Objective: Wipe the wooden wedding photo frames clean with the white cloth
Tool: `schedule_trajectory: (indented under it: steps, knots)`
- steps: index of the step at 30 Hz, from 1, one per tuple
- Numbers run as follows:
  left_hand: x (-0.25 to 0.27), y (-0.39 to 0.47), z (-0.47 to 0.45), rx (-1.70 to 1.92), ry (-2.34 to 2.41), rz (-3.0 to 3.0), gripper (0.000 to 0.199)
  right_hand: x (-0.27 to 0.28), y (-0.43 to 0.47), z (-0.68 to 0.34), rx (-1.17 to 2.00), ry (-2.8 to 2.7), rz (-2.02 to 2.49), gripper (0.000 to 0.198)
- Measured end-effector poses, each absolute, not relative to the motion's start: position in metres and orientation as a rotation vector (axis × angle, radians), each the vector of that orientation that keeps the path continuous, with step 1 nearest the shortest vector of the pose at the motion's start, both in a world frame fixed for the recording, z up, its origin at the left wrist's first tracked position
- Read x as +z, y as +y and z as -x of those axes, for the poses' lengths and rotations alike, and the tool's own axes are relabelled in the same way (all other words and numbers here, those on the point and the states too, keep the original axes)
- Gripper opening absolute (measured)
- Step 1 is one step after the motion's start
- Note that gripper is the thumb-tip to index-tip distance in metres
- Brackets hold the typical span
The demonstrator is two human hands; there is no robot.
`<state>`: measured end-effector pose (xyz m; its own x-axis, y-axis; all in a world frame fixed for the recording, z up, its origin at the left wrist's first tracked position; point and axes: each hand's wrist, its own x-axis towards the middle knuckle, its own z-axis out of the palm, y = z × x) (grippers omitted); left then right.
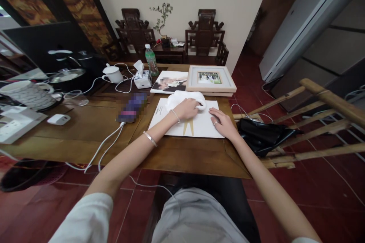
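A white cloth [179, 98] lies bunched on a flat white board [203, 127] with a gold shape near its front edge. My left hand [188, 108], with bangles on its wrist, presses down on the cloth, its fingers curled into the folds. On the board's right side rests my right hand [222, 121], fingers stretched out and a ring on one of them. Just behind the board are a white-bordered photo print [171, 80] and a pale wooden picture frame [228, 78] holding a small photo.
Left of the board a phone [131, 108] is plugged into a white cable. Further left stand a tissue box [142, 79], a green-labelled bottle [151, 60], a lidded white cup [112, 74], a kettle [25, 93] and a power strip [19, 123]. A bamboo chair [333, 98] adjoins the table's right edge.
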<state>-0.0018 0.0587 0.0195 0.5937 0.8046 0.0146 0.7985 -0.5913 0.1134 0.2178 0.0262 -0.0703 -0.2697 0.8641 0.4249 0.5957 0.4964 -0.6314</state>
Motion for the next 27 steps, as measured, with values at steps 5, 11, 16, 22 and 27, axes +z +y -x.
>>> schedule_trajectory:
  steps: [5,11,16,22,27]
  knots:
    - [0.006,0.041,-0.015,0.094,1.204,-2.939,0.04,-0.069,0.027,-0.218,0.436,-1.989,1.205,0.04]
    - [0.003,-0.014,-0.013,0.019,1.198,-3.026,0.035,-0.068,0.027,-0.219,0.464,-2.007,1.195,0.042]
    - [0.004,-0.084,-0.003,0.053,1.025,-3.048,0.03,-0.069,0.026,-0.218,0.458,-1.997,1.193,0.04]
    - [0.017,-0.042,0.001,0.062,1.18,-2.801,0.039,-0.07,0.027,-0.218,0.434,-2.005,1.19,0.038]
    - [0.011,0.028,0.003,0.159,1.195,-2.583,0.045,-0.069,0.027,-0.218,0.452,-1.995,1.214,0.039]
